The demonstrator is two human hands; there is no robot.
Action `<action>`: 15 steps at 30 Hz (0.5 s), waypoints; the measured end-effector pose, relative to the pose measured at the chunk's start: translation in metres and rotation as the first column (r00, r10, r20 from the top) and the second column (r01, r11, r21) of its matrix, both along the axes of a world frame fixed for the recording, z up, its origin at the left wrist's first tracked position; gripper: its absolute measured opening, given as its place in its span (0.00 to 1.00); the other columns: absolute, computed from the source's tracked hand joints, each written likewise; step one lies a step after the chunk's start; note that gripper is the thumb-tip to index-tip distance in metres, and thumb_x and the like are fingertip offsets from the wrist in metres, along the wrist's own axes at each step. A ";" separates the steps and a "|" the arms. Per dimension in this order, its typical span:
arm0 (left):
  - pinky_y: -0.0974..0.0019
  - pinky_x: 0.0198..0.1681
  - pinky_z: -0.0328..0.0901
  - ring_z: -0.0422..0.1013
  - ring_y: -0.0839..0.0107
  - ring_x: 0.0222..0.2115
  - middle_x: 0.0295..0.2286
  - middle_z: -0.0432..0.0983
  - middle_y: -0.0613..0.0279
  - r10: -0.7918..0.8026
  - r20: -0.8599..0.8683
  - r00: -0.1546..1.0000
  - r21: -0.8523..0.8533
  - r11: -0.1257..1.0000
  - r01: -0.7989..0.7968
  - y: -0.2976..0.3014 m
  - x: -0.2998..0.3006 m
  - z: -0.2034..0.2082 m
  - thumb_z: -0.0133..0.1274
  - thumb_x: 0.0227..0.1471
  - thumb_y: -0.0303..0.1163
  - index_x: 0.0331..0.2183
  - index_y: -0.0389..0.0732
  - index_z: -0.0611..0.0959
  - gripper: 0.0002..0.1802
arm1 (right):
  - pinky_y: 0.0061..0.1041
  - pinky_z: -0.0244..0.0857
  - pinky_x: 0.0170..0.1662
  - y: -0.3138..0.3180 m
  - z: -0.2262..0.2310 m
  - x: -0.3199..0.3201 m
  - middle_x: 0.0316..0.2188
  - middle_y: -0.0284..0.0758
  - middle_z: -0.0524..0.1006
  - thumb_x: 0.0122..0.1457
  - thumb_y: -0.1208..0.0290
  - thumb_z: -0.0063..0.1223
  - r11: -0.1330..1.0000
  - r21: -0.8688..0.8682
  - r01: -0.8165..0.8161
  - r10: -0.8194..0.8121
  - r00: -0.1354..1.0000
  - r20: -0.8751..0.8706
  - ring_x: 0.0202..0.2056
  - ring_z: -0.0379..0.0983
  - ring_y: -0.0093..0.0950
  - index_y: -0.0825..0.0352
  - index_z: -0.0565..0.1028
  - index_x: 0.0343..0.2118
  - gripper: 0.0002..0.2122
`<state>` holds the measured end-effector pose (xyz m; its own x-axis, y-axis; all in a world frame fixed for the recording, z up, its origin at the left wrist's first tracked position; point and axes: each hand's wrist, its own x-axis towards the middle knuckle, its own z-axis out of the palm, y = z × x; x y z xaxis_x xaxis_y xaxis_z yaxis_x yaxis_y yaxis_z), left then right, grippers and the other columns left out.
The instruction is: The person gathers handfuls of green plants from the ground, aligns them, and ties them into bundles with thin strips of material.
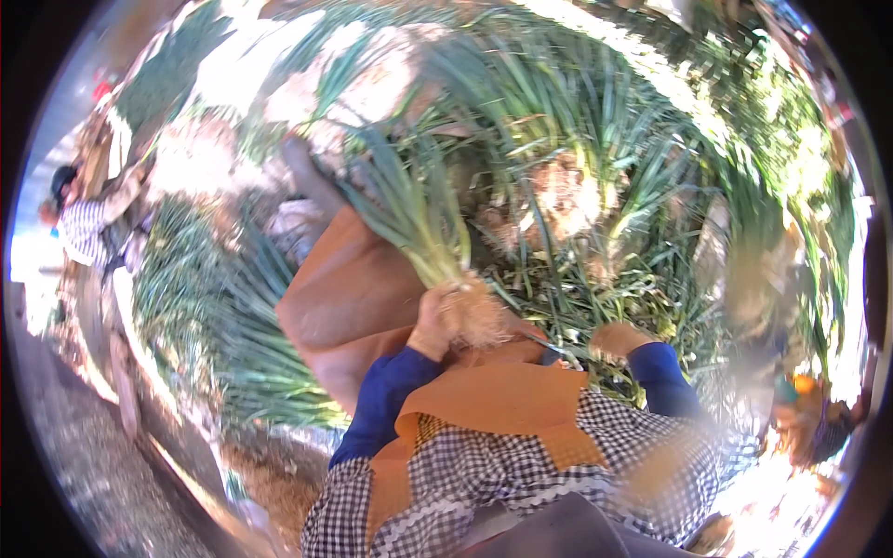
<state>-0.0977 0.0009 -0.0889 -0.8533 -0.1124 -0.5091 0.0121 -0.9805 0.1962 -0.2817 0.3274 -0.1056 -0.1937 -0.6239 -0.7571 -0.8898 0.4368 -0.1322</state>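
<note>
- Where the left grip meets the plant bundle, the fingers are wrapped around the pale stem end, just beside the roots.
- Plant bundle position: above the lap, tilted, with long green leaves pointing away and to the left; the fibrous, straw-coloured roots face the body.
- Right grip: located to the right of the roots and apart from them, near the cut leaves. The fingers are blurred; how far they are spread, and whether they hold anything, cannot be told.
- Both wrists: covered by blue sleeves.
- Lap: a brown sheet extends forward and left below the plant bundle. An orange apron lies over a black-and-white checked garment.
- Forward area: further leafy bundles lie in a heap; a pale root clump faces the person.
- Left area: more green leaves lie beside the brown sheet.
- Far left: a co-worker in a checked top and dark headwear, arms extended toward the heap.
- Far right: another person, blurred.
</note>
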 end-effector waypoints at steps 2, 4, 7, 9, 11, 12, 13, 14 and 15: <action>0.71 0.35 0.62 0.65 0.73 0.29 0.29 0.68 0.66 0.133 -0.335 0.933 0.196 0.978 -0.070 -0.003 0.007 0.022 0.47 0.45 0.28 0.43 0.36 0.69 0.20 | 0.34 0.64 0.35 0.001 0.003 0.000 0.25 0.38 0.75 0.48 0.66 0.48 0.958 0.250 0.139 -0.197 0.955 0.224 0.33 0.72 0.37 0.66 0.75 0.30 0.10; 0.73 0.35 0.60 0.63 0.76 0.28 0.27 0.66 0.69 0.324 -0.617 0.717 0.437 0.899 -0.031 -0.011 0.014 0.028 0.48 0.44 0.28 0.45 0.36 0.67 0.23 | 0.32 0.64 0.30 -0.014 -0.004 -0.024 0.22 0.37 0.75 0.51 0.61 0.44 0.961 0.068 0.267 -0.274 0.898 0.344 0.28 0.72 0.33 0.67 0.75 0.28 0.13; 0.70 0.34 0.62 0.61 0.75 0.26 0.23 0.60 0.69 0.346 -0.660 0.667 0.323 0.932 -0.163 -0.016 0.024 0.032 0.49 0.43 0.32 0.45 0.38 0.66 0.24 | 0.31 0.65 0.28 -0.023 -0.077 -0.114 0.24 0.38 0.75 0.56 0.63 0.36 0.858 -0.514 -0.014 -0.211 0.902 -0.377 0.28 0.73 0.36 0.62 0.74 0.32 0.13; 0.66 0.36 0.62 0.62 0.74 0.29 0.27 0.62 0.68 0.240 -0.436 0.868 0.024 0.967 -0.255 -0.019 0.029 0.017 0.51 0.43 0.33 0.48 0.42 0.64 0.28 | 0.29 0.67 0.24 -0.048 -0.105 -0.151 0.24 0.41 0.75 0.55 0.71 0.38 0.343 -0.695 0.631 -0.883 0.468 -0.011 0.26 0.74 0.34 0.59 0.74 0.36 0.11; 0.65 0.38 0.62 0.63 0.72 0.31 0.29 0.65 0.67 0.210 -0.281 0.936 -0.036 0.973 -0.229 -0.016 0.029 0.009 0.51 0.45 0.37 0.44 0.43 0.67 0.23 | 0.33 0.67 0.29 -0.054 -0.142 -0.181 0.29 0.42 0.75 0.56 0.65 0.39 0.777 -0.419 0.470 -0.615 0.710 -0.343 0.29 0.74 0.37 0.57 0.72 0.41 0.12; 0.65 0.37 0.62 0.63 0.72 0.31 0.29 0.65 0.66 0.149 -0.287 0.946 0.060 0.989 -0.137 -0.004 0.006 0.005 0.50 0.46 0.37 0.43 0.43 0.68 0.21 | 0.34 0.66 0.33 0.016 -0.182 -0.211 0.30 0.42 0.75 0.56 0.59 0.38 0.675 -0.434 0.597 -0.736 0.588 -0.336 0.30 0.73 0.37 0.56 0.70 0.43 0.15; 0.64 0.37 0.62 0.63 0.72 0.31 0.28 0.65 0.66 0.130 -0.266 0.955 0.107 0.989 -0.105 0.000 0.000 0.002 0.50 0.46 0.37 0.42 0.43 0.69 0.19 | 0.34 0.65 0.36 0.023 -0.196 -0.224 0.30 0.42 0.75 0.56 0.57 0.37 0.636 -0.272 0.722 -0.762 0.533 -0.367 0.29 0.73 0.36 0.59 0.73 0.40 0.16; 0.64 0.37 0.62 0.63 0.72 0.31 0.28 0.65 0.66 0.155 -0.260 0.953 0.088 0.987 -0.137 -0.003 0.005 0.001 0.50 0.46 0.37 0.42 0.43 0.69 0.19 | 0.34 0.65 0.34 0.009 -0.203 -0.227 0.28 0.41 0.75 0.56 0.58 0.38 0.649 -0.346 0.677 -0.758 0.540 -0.366 0.29 0.73 0.35 0.60 0.74 0.35 0.15; 0.64 0.35 0.63 0.63 0.72 0.30 0.28 0.65 0.65 0.142 -0.250 0.958 0.124 0.986 -0.114 -0.004 0.006 -0.001 0.48 0.47 0.37 0.42 0.43 0.69 0.18 | 0.34 0.65 0.33 0.004 -0.204 -0.229 0.26 0.40 0.75 0.55 0.59 0.38 0.650 -0.418 0.635 -0.760 0.533 -0.372 0.29 0.73 0.35 0.62 0.76 0.30 0.14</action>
<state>-0.0919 -0.0034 -0.0894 -0.9389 -0.1858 -0.2898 0.1747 -0.9825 0.0638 -0.5106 0.3317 -0.3099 -0.9227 -0.2484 -0.2948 -0.2712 0.9617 0.0386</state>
